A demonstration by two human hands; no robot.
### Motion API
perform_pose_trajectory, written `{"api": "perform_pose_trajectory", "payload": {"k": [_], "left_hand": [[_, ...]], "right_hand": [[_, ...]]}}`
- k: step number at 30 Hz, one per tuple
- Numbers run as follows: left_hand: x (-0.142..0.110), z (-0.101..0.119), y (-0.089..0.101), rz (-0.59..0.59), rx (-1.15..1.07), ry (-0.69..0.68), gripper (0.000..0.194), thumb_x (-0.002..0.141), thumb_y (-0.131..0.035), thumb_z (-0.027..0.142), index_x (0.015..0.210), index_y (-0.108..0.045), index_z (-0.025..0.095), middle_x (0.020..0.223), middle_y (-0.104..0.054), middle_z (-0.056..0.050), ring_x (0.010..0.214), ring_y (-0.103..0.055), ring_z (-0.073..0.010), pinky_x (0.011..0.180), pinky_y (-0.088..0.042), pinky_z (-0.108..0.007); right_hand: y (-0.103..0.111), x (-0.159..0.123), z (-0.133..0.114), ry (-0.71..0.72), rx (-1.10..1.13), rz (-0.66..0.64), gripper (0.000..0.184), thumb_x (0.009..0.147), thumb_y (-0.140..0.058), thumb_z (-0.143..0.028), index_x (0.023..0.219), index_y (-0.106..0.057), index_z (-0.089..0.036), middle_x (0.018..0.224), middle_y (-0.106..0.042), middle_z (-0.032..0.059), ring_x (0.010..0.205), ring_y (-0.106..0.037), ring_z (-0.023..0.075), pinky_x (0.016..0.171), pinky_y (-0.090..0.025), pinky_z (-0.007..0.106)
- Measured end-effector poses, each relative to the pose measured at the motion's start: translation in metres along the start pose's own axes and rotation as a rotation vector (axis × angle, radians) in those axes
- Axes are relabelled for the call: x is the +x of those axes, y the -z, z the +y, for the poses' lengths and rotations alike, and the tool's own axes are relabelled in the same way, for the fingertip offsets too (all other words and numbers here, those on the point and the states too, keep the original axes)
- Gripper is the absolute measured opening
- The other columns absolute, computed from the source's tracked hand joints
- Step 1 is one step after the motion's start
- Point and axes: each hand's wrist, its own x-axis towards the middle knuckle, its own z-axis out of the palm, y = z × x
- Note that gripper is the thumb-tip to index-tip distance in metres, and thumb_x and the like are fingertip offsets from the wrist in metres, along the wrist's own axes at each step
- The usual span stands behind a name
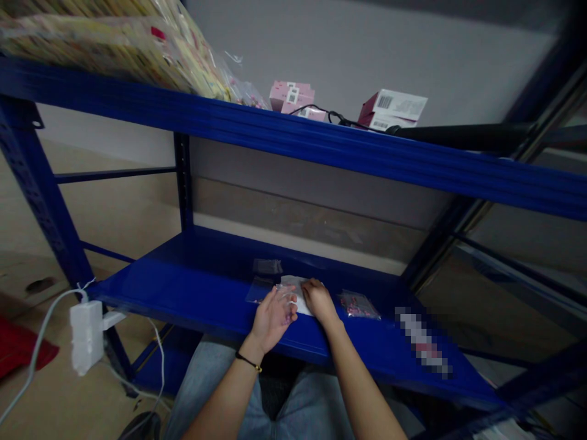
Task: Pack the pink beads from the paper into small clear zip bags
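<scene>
My left hand (274,316) and my right hand (318,299) meet over the lower blue shelf (192,281). Both rest on a small white packet (296,287) lying on the shelf, with a clear plastic bag pinched at my left fingertips. My left fingers are curled around the bag's edge. My right hand presses down on the white packet with its fingers bent. A clear bag of small pink pieces (358,304) lies just right of my right hand. Two empty-looking clear bags (263,278) lie just beyond my left hand.
An upper blue shelf (293,137) carries pink boxes (293,96), a white-labelled box (394,109), a black cable and bagged printed goods (119,43). A white power adapter (86,336) with cords hangs at the left. My knees in grey trousers are under the shelf.
</scene>
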Motion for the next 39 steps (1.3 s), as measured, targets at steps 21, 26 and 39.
{"api": "perform_pose_trajectory", "payload": {"k": [21, 26, 39], "left_hand": [[0.001, -0.003, 0.000, 0.035, 0.118, -0.026, 0.042, 0.095, -0.052, 0.044, 0.115, -0.065, 0.010, 0.093, -0.063, -0.010, 0.070, -0.058, -0.0152, 0.062, -0.041, -0.027], [0.005, -0.009, 0.002, 0.055, 0.227, -0.032, 0.037, 0.094, -0.056, 0.041, 0.114, -0.066, 0.012, 0.090, -0.064, -0.009, 0.071, -0.058, -0.0154, 0.064, -0.041, -0.027], [0.009, -0.003, -0.005, 0.023, 0.080, 0.003, 0.043, 0.095, -0.051, 0.045, 0.113, -0.066, 0.009, 0.090, -0.065, -0.011, 0.068, -0.059, -0.0164, 0.062, -0.045, -0.029]], "right_hand": [[0.023, 0.006, -0.001, -0.123, 0.614, 0.282, 0.026, 0.094, -0.047, -0.030, 0.092, -0.070, -0.018, 0.093, -0.069, 0.0085, 0.085, -0.064, 0.0203, 0.080, -0.048, 0.030], [0.078, 0.013, -0.024, -0.117, 0.993, 0.197, 0.028, 0.086, -0.061, -0.042, 0.092, -0.072, -0.017, 0.089, -0.072, 0.0065, 0.078, -0.064, 0.0193, 0.071, -0.049, 0.028], [0.026, 0.003, 0.033, -0.191, 0.447, 0.077, 0.024, 0.087, -0.050, -0.021, 0.089, -0.073, -0.018, 0.088, -0.071, 0.0064, 0.081, -0.065, 0.0189, 0.078, -0.046, 0.028]]}}
